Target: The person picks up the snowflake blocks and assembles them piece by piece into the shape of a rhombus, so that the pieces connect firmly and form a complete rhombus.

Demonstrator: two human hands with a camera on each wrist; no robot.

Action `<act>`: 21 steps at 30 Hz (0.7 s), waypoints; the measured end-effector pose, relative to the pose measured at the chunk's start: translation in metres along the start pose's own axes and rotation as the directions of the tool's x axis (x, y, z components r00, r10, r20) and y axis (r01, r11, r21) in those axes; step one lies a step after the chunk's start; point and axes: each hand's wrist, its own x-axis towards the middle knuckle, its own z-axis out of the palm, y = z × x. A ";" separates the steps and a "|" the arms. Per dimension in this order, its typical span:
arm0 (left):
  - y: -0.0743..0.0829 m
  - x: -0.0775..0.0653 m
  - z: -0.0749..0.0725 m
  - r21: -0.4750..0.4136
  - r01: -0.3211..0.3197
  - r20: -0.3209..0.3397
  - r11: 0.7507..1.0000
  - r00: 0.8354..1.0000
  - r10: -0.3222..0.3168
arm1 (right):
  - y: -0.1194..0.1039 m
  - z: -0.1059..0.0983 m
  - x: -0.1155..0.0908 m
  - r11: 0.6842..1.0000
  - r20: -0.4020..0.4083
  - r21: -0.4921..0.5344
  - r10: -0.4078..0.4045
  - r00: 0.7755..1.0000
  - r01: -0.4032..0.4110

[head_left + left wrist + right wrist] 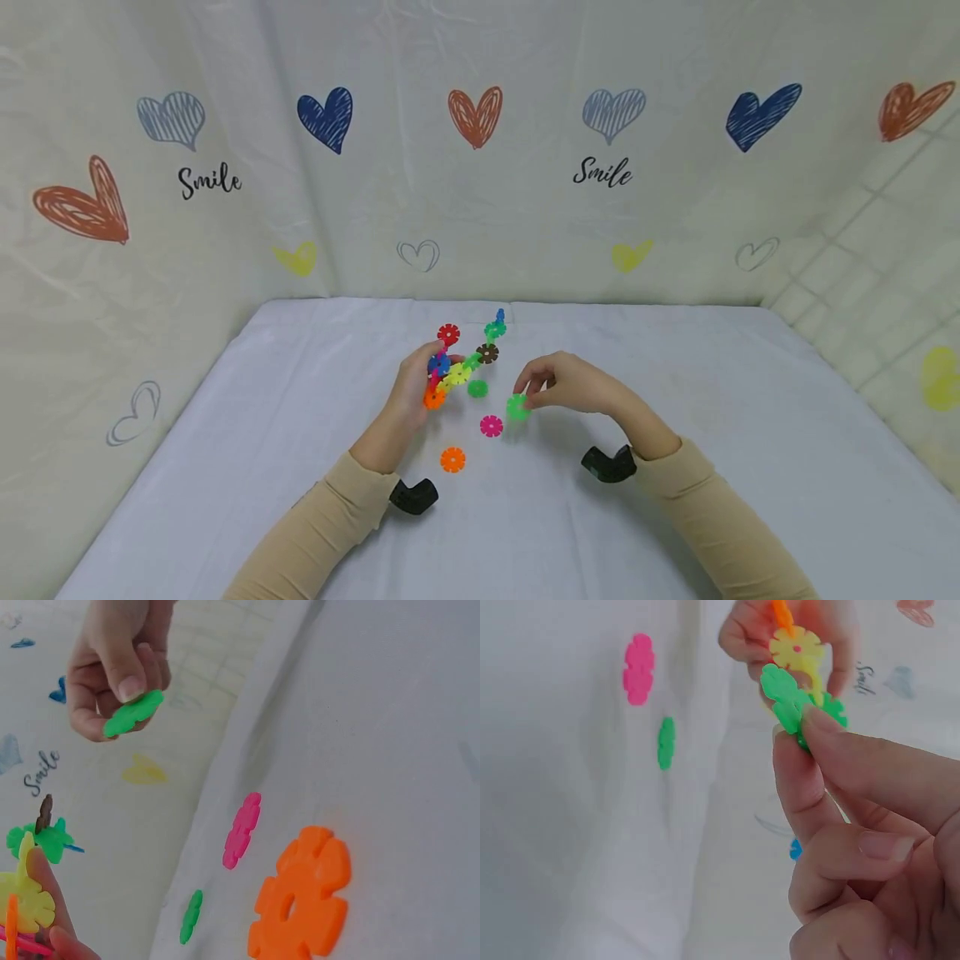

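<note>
My left hand (409,385) holds a chain of interlocked plastic snowflake discs (457,374) in red, blue, pink, orange, yellow, green and brown. One arm of the chain slants up and away to a blue disc (500,316) at its far end. My right hand (576,383) pinches a single light green snowflake disc (517,407) between thumb and index finger, to the right of the chain and apart from it. Seen from the right wrist, that green disc (781,697) has notched edges and overlaps the chain's yellow disc (796,649) behind it.
Loose on the white tablecloth (300,517) between my hands lie a green disc (477,388), a pink disc (491,426) and an orange disc (452,459). A pale curtain (525,217) printed with hearts hangs along the table's far edge. Each wrist wears a black camera.
</note>
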 end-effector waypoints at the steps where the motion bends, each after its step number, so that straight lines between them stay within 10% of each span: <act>1: 0.000 0.000 0.000 0.000 0.000 0.003 1.000 1.000 0.000 | 0.001 -0.002 0.000 1.000 -0.013 0.000 -0.005 1.000 0.005; 9: 0.000 0.000 0.001 0.036 -0.003 0.023 0.999 1.000 0.002 | -0.001 -0.014 0.000 0.999 -0.148 0.043 0.004 0.989 0.002; 21: 0.000 -0.002 0.004 0.058 -0.003 0.041 0.998 0.999 0.001 | -0.011 -0.014 0.024 0.994 -0.405 0.104 0.023 0.914 0.021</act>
